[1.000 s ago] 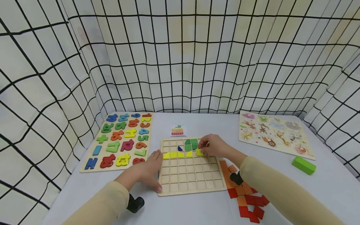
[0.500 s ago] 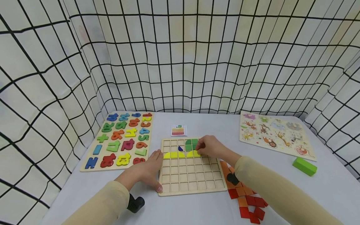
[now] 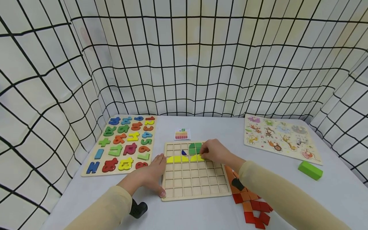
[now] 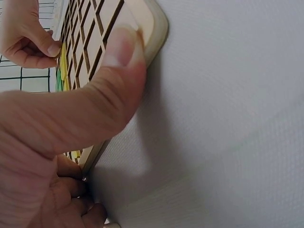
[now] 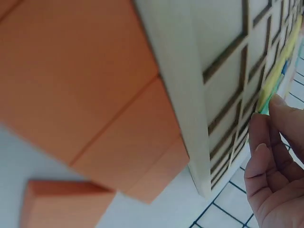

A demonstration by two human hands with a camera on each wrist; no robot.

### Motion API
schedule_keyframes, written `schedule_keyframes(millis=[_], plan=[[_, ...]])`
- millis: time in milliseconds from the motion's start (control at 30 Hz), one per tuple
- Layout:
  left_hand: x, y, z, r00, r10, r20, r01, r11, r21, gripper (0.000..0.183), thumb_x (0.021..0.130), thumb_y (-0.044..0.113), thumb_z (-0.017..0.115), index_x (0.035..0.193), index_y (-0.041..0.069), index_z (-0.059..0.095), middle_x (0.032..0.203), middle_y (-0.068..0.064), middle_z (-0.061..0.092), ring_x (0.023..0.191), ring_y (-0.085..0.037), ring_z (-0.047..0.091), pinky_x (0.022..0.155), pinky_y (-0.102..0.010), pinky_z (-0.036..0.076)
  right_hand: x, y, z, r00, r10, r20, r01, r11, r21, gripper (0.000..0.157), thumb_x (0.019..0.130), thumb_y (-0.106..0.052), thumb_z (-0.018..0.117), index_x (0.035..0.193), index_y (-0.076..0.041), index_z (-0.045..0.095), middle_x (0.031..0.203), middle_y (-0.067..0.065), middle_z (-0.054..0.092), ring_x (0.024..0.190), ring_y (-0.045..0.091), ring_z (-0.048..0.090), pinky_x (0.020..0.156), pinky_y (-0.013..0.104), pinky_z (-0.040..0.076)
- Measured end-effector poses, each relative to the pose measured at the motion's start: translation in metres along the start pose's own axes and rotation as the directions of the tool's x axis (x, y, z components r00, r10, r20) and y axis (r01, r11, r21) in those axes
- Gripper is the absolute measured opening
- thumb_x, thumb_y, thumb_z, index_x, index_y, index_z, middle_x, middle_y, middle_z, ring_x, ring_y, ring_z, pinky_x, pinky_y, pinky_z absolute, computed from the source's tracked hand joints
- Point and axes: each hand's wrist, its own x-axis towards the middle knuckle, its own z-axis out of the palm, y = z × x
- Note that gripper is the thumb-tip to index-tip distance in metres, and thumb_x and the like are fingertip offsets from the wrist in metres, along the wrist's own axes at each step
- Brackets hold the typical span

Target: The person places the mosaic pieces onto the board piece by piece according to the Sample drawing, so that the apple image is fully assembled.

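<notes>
A wooden grid board (image 3: pixel 195 182) lies in front of me. My left hand (image 3: pixel 149 175) is spread along its left edge, fingers at the upper side and thumb on the near corner. In the left wrist view that thumb (image 4: pixel 121 61) presses the rounded corner. My right hand (image 3: pixel 215 150) pinches a yellow tile (image 3: pixel 203 157) at the upper right of the grid, its fingers hiding most of it. Yellow curved tiles (image 3: pixel 177 159) sit in the same row, with a blue half-round tile (image 3: pixel 184 152) and green tiles (image 3: pixel 195 148) above.
Orange and red tiles (image 3: pixel 249 219) lie right of the board, partly under my right sleeve. A pattern card (image 3: pixel 182 134) is behind it. A number puzzle (image 3: pixel 120 150) stands left, an animal puzzle (image 3: pixel 280 135) right, near a green block (image 3: pixel 310 170).
My right hand has moved slightly left with the yellow tile, up against the yellow curved tile in that row. My left hand stays on the board's edge.
</notes>
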Motion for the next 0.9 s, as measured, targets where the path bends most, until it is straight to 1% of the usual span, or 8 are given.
schedule_keyframes(millis=[133,233,433,567,633,733,800,900], plan=[[0.001,0.0,0.002,1.0,0.005,-0.003,-0.005,1.0,-0.003,0.128,0.069,0.038,0.095,0.158,-0.012,0.017,0.169,-0.029,0.01,0.159,-0.044,0.007,0.129,-0.056,0.017,-0.011,0.009,-0.009,1.0,0.023,-0.015,-0.022,1.0,0.022,0.004,0.094,-0.008,0.073,0.096,-0.008,0.077,0.094,0.001,0.073,0.084,0.013,0.062,0.078,0.031,0.057],[0.001,-0.001,0.002,1.0,-0.001,0.001,0.001,1.0,-0.007,0.127,0.07,0.038,0.094,0.158,-0.011,0.017,0.169,-0.028,0.009,0.159,-0.043,0.007,0.129,-0.056,0.017,-0.023,0.023,-0.021,1.0,0.023,-0.017,-0.023,1.0,0.019,0.006,0.094,-0.007,0.072,0.098,-0.007,0.076,0.095,0.003,0.073,0.084,0.014,0.063,0.075,0.031,0.057],[0.004,-0.003,0.002,1.0,-0.014,0.008,0.014,1.0,-0.005,0.129,0.07,0.039,0.094,0.159,-0.009,0.015,0.17,-0.026,0.007,0.159,-0.042,0.005,0.129,-0.056,0.015,-0.051,0.064,-0.053,0.999,0.029,0.022,-0.029,1.0,0.001,0.011,0.094,-0.006,0.072,0.103,-0.004,0.076,0.095,0.004,0.075,0.082,0.014,0.065,0.069,0.028,0.056],[0.005,-0.004,0.002,1.0,-0.014,0.008,0.014,1.0,-0.006,0.129,0.07,0.039,0.094,0.16,-0.009,0.015,0.17,-0.026,0.006,0.159,-0.042,0.004,0.129,-0.057,0.014,-0.073,0.089,-0.069,0.996,0.064,0.062,-0.061,0.997,-0.053,0.01,0.091,-0.006,0.075,0.101,-0.005,0.076,0.093,0.003,0.074,0.082,0.014,0.063,0.073,0.031,0.058],[0.004,-0.004,0.002,1.0,-0.012,0.008,0.012,1.0,-0.006,0.128,0.07,0.038,0.094,0.159,-0.009,0.015,0.17,-0.027,0.006,0.159,-0.042,0.003,0.129,-0.057,0.014,-0.084,0.098,-0.072,0.992,0.097,0.083,-0.089,0.992,-0.089,0.009,0.089,-0.006,0.077,0.098,-0.006,0.075,0.09,0.001,0.073,0.08,0.014,0.061,0.074,0.032,0.059],[0.004,-0.003,0.001,1.0,-0.009,0.009,0.009,1.0,-0.008,0.127,0.07,0.037,0.094,0.159,-0.01,0.015,0.17,-0.028,0.007,0.159,-0.043,0.004,0.129,-0.057,0.014,-0.096,0.11,-0.073,0.983,0.141,0.121,-0.126,0.985,-0.121,0.008,0.087,-0.008,0.08,0.094,-0.008,0.075,0.086,-0.001,0.07,0.079,0.014,0.058,0.073,0.03,0.057],[0.004,-0.002,0.001,1.0,-0.005,0.008,0.005,1.0,-0.008,0.127,0.07,0.036,0.094,0.159,-0.01,0.016,0.17,-0.028,0.008,0.159,-0.043,0.004,0.129,-0.057,0.014,-0.101,0.115,-0.072,0.977,0.166,0.135,-0.149,0.981,-0.126,0.009,0.087,-0.009,0.081,0.093,-0.01,0.074,0.084,-0.002,0.068,0.078,0.014,0.057,0.072,0.028,0.056],[0.004,-0.001,0.002,1.0,-0.002,0.005,0.002,1.0,-0.009,0.127,0.069,0.035,0.094,0.158,-0.011,0.016,0.169,-0.028,0.008,0.159,-0.044,0.005,0.129,-0.057,0.014,-0.105,0.12,-0.07,0.975,0.175,0.134,-0.157,0.979,-0.132,0.01,0.086,-0.01,0.081,0.092,-0.011,0.073,0.084,-0.002,0.067,0.079,0.015,0.056,0.071,0.028,0.055]])
